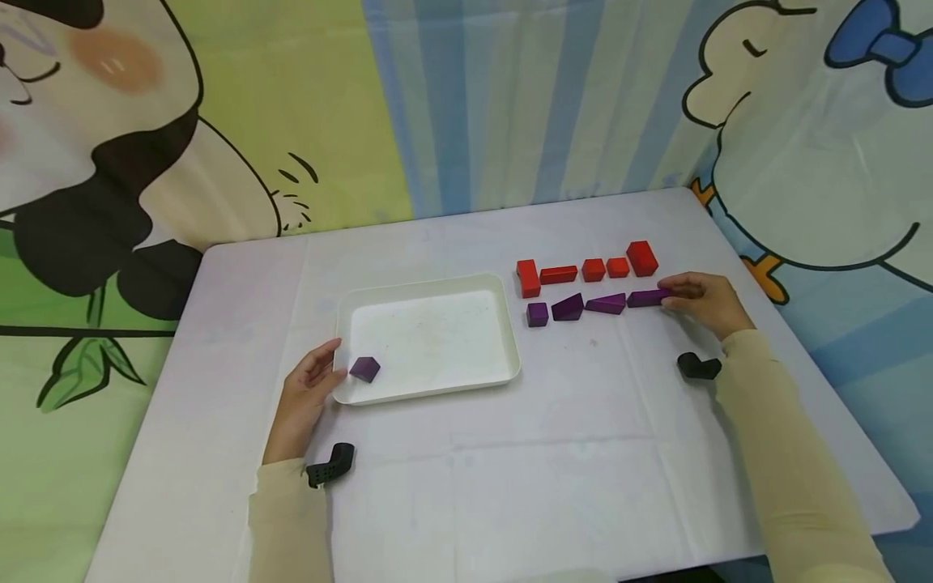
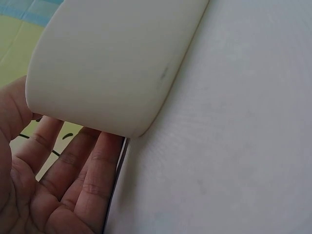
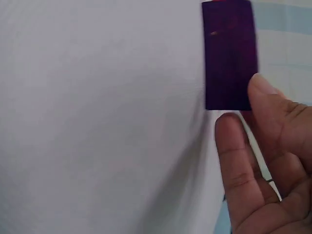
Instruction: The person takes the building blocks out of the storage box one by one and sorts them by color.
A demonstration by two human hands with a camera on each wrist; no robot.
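My left hand holds the left end of a shallow white tray, thumb at the rim. In the left wrist view its fingers lie against the tray's end wall. Inside the tray, close to that thumb, sits a small purple faceted block. To the right, my right hand pinches a long purple block at the right end of a purple row. The right wrist view shows the thumb on one corner of this purple block; part of the grip is hidden behind it.
Left of the held block lie a purple cube-like block, a purple wedge and a thin purple triangular block. Behind them runs a row of several red blocks. A printed curtain hangs behind the white table.
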